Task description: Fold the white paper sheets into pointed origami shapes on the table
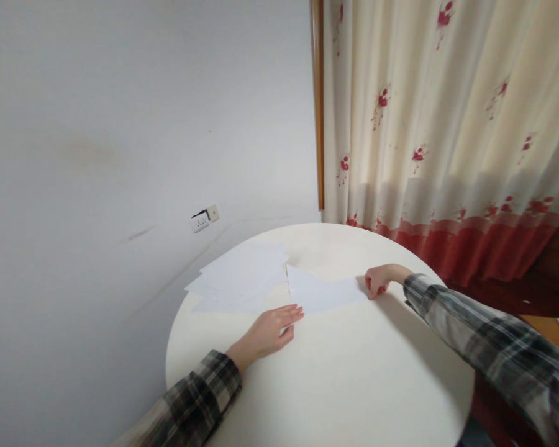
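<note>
A white sheet of paper [328, 295] lies on the round white table [335, 385]. My left hand [270, 329] rests at the sheet's near left corner, with its fingers stretched out and the thumb apart. At the sheet's right end, my right hand [377, 281] is closed, its curled fingers on the paper's edge. To the left, several more white sheets [242, 273] overlap in a loose, uneven spread. A thin dark line marks where that spread meets the sheet between my hands.
A pale wall [97, 186] with a socket [199, 221] stands close along the table's left side. Behind on the right hangs a cream curtain [400, 124] with red flowers and a red hem. Part of a wooden surface [549, 332] shows at the far right.
</note>
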`<state>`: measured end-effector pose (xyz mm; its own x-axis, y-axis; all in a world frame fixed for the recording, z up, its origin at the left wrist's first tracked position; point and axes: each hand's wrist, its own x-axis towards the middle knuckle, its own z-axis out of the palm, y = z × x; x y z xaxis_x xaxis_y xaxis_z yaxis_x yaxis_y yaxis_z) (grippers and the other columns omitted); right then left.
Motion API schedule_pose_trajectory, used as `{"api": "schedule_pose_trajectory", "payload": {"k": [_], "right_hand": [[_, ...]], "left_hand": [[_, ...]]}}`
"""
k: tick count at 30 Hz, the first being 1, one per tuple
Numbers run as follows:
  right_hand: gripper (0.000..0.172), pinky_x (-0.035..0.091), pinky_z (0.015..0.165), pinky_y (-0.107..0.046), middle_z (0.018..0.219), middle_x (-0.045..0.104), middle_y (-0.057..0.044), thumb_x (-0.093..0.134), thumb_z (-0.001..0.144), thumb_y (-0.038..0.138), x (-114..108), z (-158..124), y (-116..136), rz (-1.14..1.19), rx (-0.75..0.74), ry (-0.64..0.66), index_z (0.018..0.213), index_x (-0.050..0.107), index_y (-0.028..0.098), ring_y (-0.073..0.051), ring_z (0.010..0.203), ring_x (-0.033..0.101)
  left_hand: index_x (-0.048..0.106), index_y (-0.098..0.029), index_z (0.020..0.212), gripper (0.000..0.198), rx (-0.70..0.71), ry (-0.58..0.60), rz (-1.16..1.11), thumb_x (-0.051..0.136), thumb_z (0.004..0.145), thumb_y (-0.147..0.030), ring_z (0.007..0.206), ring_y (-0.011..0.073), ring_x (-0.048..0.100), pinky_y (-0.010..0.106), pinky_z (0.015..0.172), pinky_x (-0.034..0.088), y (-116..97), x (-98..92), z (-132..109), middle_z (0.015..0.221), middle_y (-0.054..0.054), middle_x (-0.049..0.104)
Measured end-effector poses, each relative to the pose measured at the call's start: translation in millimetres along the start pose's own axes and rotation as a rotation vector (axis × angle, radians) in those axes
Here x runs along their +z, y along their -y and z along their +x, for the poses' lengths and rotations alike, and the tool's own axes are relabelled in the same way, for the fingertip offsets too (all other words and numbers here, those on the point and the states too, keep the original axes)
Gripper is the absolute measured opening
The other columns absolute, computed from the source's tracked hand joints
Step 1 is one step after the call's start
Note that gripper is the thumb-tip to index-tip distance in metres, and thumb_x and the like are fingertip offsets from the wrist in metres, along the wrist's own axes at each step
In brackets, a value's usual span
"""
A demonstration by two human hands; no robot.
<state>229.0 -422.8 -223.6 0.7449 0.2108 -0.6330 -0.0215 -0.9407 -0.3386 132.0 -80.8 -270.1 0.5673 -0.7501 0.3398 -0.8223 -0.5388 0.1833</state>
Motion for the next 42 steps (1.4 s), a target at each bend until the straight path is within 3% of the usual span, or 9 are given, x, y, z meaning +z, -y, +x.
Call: {"api": "schedule_pose_trajectory", "payload": {"k": [16,22,27,33,38,42], "right_hand": [[0.021,0.040,0.053,-0.021,0.052,0.053,0.003,0.071,0.046,0.018,-1,1,-1,0.007,0.002,0.012,0.061,0.058,0.012,-0.010,0.053,0.050],[0.024,0.040,0.051,-0.023,0.051,0.053,0.003,0.072,0.040,0.017,-4,2,-1,0.020,0.016,0.032,0.060,0.058,0.013,-0.012,0.053,0.050],[0.029,0.040,0.051,-0.022,0.052,0.053,0.003,0.073,0.037,0.020,-4,-2,-8,0.099,-0.068,0.001,0.061,0.056,0.013,-0.011,0.052,0.049],[0.029,0.042,0.057,-0.023,0.061,0.057,-0.003,0.058,0.063,0.042,5,-11,-6,0.229,-0.247,-0.175,0.064,0.056,0.013,-0.012,0.057,0.051],[0.023,0.042,0.062,-0.023,0.068,0.059,-0.006,0.042,0.075,0.032,13,-8,2,0.258,-0.294,-0.382,0.073,0.055,0.012,-0.013,0.063,0.053],[0.028,0.041,0.066,-0.027,0.075,0.061,-0.009,0.039,0.079,0.034,16,-2,8,0.219,-0.277,-0.546,0.072,0.056,0.012,-0.017,0.069,0.053]], "left_hand": [[0.053,-0.021,0.114,0.042,-0.002,0.008,0.009,0.038,0.076,-0.010,0.115,0.0132,0.044,0.030,0.099,0.036,-3,-3.0,0,0.121,0.000,0.052],[0.052,-0.022,0.116,0.042,0.003,0.001,0.001,0.038,0.077,-0.011,0.116,0.0131,0.043,0.031,0.099,0.036,-4,-3.1,-1,0.120,-0.001,0.053],[0.052,-0.022,0.115,0.041,0.001,-0.005,0.020,0.039,0.078,-0.012,0.115,0.0136,0.044,0.031,0.098,0.036,-1,-4.8,-4,0.120,0.000,0.053],[0.053,-0.021,0.113,0.033,-0.014,-0.019,0.064,0.042,0.081,-0.021,0.111,0.0168,0.047,0.033,0.096,0.038,-7,-10.3,-4,0.119,0.003,0.054],[0.049,-0.023,0.116,0.033,-0.007,-0.010,-0.001,0.038,0.086,-0.025,0.100,0.0148,0.053,0.029,0.089,0.043,-33,-18.0,10,0.110,0.001,0.059],[0.043,-0.022,0.122,0.035,-0.051,-0.051,0.010,0.035,0.088,-0.025,0.109,0.0131,0.047,0.028,0.096,0.037,-24,-24.7,30,0.119,0.001,0.053]]}}
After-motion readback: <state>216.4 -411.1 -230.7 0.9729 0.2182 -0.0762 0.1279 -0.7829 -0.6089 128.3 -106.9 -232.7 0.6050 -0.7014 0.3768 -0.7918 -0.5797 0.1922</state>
